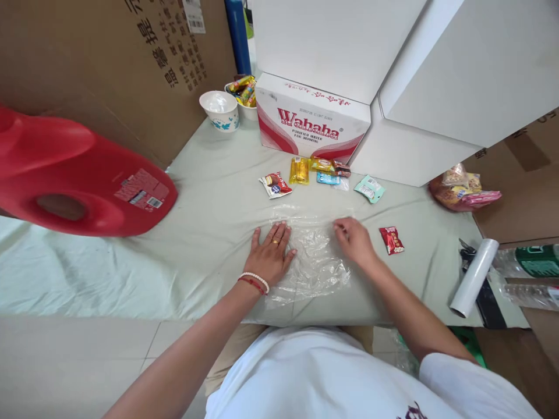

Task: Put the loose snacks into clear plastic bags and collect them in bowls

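Plastic and clear, a bag (317, 265) lies between the left hand (271, 253), spread flat on its left side, and the right hand (353, 240), curled at its right edge, grip hard to tell.

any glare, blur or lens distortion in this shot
Head view throughout: glare streaks the clear plastic; the right hand looks slightly blurred; large lettering on the red-and-white carton reads clearly; the red jug seems stretched near the left edge

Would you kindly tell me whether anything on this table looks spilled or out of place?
Nothing appears spilled; only the clear plastic, between the left hand and right hand, looks slightly untidy, being wrinkled rather than smooth.
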`<action>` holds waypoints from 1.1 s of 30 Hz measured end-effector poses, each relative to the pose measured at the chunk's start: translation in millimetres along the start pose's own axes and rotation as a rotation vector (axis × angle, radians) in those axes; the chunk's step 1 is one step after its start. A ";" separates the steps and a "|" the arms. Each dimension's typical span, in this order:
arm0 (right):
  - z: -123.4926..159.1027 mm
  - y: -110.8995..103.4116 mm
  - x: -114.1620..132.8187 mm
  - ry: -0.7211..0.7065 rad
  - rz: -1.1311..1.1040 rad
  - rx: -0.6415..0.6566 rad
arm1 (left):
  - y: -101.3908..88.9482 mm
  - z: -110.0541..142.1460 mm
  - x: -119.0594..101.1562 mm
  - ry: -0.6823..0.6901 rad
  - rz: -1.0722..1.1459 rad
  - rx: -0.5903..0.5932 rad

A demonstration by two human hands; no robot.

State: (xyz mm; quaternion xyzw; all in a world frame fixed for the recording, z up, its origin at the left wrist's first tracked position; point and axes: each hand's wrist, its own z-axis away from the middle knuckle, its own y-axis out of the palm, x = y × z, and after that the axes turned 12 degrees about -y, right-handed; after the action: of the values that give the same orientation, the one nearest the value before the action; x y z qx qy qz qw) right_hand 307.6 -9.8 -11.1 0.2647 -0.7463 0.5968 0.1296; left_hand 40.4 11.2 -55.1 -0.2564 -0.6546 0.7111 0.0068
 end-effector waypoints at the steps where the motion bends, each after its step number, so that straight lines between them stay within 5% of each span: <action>1: -24.3 -7.4 -16.2 0.048 0.080 0.048 | 0.8 0.0 -0.4 -0.001 -0.004 -0.001; 5: -122.7 -17.6 -65.7 0.069 0.353 0.047 | 1.0 -1.4 -1.1 -0.001 -0.006 0.000; 8: -170.8 -13.2 -88.2 0.016 0.416 0.075 | -0.9 -1.7 -1.3 -0.008 -0.002 0.005; 14: -197.2 -19.7 -105.2 0.150 0.490 0.393 | -1.5 -0.9 -0.9 -0.015 0.017 0.018; 21: -220.1 3.2 -84.2 0.001 0.464 0.303 | -4.0 -0.9 -2.2 -0.022 -0.048 0.028; 27: -202.2 7.3 -64.6 0.032 0.454 0.024 | -3.9 -0.2 -3.1 -0.028 -0.136 0.058; 30: -159.1 -16.1 -42.2 -0.140 0.292 -0.117 | -3.5 -0.1 -2.3 -0.028 -0.132 0.059; 33: -95.2 -30.0 -12.3 -0.392 0.083 0.001 | -3.8 -0.2 -2.4 -0.027 -0.117 0.063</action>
State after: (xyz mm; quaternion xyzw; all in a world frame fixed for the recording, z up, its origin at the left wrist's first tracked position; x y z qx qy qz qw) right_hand 322.6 80.1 31.6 0.3450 -0.7673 0.5389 -0.0431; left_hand 41.3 11.1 -50.7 -0.2076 -0.6459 0.7331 0.0477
